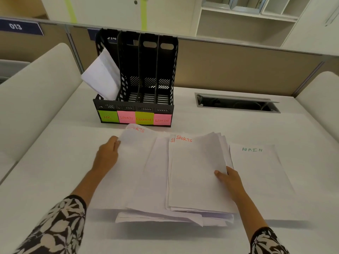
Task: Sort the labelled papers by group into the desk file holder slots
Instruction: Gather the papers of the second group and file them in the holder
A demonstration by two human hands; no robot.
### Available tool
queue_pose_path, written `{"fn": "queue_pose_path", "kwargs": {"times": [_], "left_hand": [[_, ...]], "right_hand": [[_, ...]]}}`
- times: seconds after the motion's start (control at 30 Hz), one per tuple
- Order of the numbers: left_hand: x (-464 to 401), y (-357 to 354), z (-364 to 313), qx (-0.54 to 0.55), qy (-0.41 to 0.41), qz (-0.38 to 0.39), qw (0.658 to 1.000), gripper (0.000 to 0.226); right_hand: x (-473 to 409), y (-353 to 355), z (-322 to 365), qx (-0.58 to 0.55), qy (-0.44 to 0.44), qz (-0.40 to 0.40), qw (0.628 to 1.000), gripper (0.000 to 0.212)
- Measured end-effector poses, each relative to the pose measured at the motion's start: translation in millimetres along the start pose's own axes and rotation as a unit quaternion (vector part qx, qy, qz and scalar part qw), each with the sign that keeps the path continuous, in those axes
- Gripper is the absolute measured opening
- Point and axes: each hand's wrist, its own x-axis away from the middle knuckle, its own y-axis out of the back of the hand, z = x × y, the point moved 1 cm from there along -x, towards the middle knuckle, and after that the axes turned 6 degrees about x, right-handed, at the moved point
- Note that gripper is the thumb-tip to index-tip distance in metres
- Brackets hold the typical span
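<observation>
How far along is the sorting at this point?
Early. Done: some papers stand in the HR slot; the other three slots look empty. In hand: the left hand grips a SPORTS sheet, the right hand steadies the pile. Left: most of that pile and the ADMIN sheet.

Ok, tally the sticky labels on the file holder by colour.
Green labels: 2 (HR, FINANCE)
Pink labels: 2 (SPORTS, ADMIN)
Total: 4
</observation>
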Motion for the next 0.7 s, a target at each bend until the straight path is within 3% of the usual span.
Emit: {"fn": "queue_pose_path", "kwargs": {"times": [0.17, 0.23, 0.5, 0.7], "left_hand": [[-24.8, 64.0, 10.5, 0.01, 0.014, -0.177, 0.984, 0.018], [-33.8, 82.3, 9.3, 0.038, 0.036, -0.21, 0.976, 0.019], [-29.7, 49.6, -52.4, 0.108, 0.001, -0.114, 0.988, 0.02], [-32.7, 43.5, -102.5, 0.157, -0.043, -0.095, 0.982, 0.016]], "right_hand": [[-3.0, 4.6, -0.7, -0.017, -0.009, 0.012, 1.0, 0.021], [-5.2, 6.8, 1.7, -0.02, -0.002, 0.027, 0.999, 0.016], [-2.3, -8.4, 39.2, -0.098, 0.067, 0.096, 0.988, 0.022], [2.5, -31.0, 61.8, -0.11, 0.111, 0.122, 0.98, 0.028]]}}
